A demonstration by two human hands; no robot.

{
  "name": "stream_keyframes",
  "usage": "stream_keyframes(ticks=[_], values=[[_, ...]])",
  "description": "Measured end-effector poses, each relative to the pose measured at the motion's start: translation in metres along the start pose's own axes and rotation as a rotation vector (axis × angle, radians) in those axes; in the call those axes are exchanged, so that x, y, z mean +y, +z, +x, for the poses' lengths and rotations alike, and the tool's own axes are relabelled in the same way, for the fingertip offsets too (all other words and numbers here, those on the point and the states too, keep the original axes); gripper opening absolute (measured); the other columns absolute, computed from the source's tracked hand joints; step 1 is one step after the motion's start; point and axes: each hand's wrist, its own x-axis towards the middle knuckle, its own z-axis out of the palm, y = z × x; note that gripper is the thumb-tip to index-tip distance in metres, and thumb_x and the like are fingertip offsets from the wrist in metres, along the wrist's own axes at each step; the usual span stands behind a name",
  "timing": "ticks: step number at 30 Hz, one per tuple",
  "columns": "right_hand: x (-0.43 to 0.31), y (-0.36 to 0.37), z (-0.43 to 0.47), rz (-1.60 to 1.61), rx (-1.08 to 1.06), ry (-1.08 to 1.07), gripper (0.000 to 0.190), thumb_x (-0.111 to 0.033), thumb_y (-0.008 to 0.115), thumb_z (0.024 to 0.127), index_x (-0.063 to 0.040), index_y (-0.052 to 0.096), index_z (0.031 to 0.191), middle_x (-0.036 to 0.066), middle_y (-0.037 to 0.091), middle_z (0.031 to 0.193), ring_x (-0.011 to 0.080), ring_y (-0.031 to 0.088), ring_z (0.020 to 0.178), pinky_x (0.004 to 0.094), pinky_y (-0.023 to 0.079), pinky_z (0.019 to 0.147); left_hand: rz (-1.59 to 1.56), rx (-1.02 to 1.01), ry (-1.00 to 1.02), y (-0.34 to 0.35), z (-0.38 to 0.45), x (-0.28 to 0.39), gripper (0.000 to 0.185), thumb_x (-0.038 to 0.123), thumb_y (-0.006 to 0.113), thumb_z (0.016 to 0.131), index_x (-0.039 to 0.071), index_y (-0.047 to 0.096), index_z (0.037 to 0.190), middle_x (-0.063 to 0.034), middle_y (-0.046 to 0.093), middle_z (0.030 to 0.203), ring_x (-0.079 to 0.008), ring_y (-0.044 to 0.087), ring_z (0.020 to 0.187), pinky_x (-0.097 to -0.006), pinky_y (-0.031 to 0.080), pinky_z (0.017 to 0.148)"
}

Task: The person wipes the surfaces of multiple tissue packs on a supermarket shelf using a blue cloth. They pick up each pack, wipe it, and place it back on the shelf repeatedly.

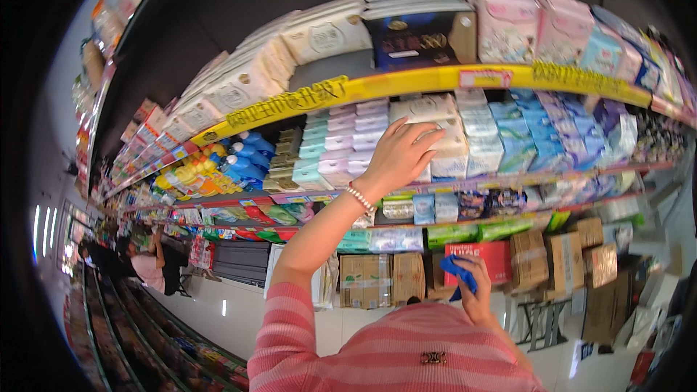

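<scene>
My left hand (pixel 400 155), with a beaded bracelet at the wrist, reaches up to the middle shelf. Its spread fingers lie against a stack of cream-coloured soft packs (pixel 451 148); how firmly they touch cannot be made out. Pink and lilac packs (pixel 336 166) stand just left of this hand, and white packs (pixel 484 155) are on its right. Lower down, near my body, my right hand (pixel 479 289) holds a crumpled blue cloth (pixel 458 272). Part of the cloth is hidden in the fingers.
A shelf edge with a yellow strip (pixel 403 84) runs above my left hand. Cardboard boxes (pixel 365 280) and a red box (pixel 490 261) stand below the shelves. A folding stool (pixel 539 326) is at right. At far left, a person (pixel 150 269) is beside the aisle.
</scene>
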Motion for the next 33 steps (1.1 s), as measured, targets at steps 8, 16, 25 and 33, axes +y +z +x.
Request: stream_keyframes(ticks=[8, 16, 25, 33], values=[[0.008, -0.002, 0.0, -0.005, -0.002, 0.047, 0.038, 0.013, 0.059, 0.079, -0.003, 0.065, 0.113, 0.017, 0.058, 0.122, 0.033, 0.057, 0.113, 0.038, 0.044, 0.098, 0.272, 0.434, -0.172, -0.148, 0.071, -0.058, 0.027, 0.011, 0.066, 0.087, 0.008, 0.065, 0.114, -0.0091, 0.066, 0.111, -0.0282, 0.062, 0.105, -0.0422, 0.048, 0.09], [0.006, -0.002, -0.006, -0.002, 0.06, 0.044, 0.035, 0.011, 0.06, 0.08, -0.002, 0.064, 0.113, 0.017, 0.058, 0.122, 0.0325, 0.057, 0.113, 0.0384, 0.043, 0.1, 0.386, -0.152, -0.436, -0.14, 0.09, -0.16, 0.074, 0.021, 0.072, 0.083, 0.017, 0.037, 0.148, -0.0106, 0.046, 0.14, -0.0308, 0.045, 0.132, -0.0556, 0.024, 0.116], [0.004, 0.0, -0.01, 0.005, 0.071, 0.026, 0.037, 0.012, 0.059, 0.08, -0.002, 0.064, 0.113, 0.017, 0.059, 0.121, 0.0322, 0.057, 0.113, 0.0378, 0.043, 0.1, 0.412, 0.218, -0.451, -0.151, 0.088, -0.147, 0.058, 0.017, 0.082, 0.073, 0.002, 0.055, 0.123, -0.0161, 0.05, 0.126, -0.0356, 0.049, 0.12, -0.0428, 0.042, 0.102], [-0.003, -0.002, 0.011, -0.014, 0.137, -0.038, 0.038, 0.013, 0.058, 0.08, -0.002, 0.064, 0.114, 0.017, 0.058, 0.123, 0.0319, 0.056, 0.114, 0.038, 0.043, 0.1, -0.722, 0.811, -0.396, -0.144, 0.037, -0.035, 0.061, 0.013, 0.079, 0.08, -0.001, 0.04, 0.125, -0.0122, 0.059, 0.114, -0.0188, 0.063, 0.098, -0.0313, 0.056, 0.08]])
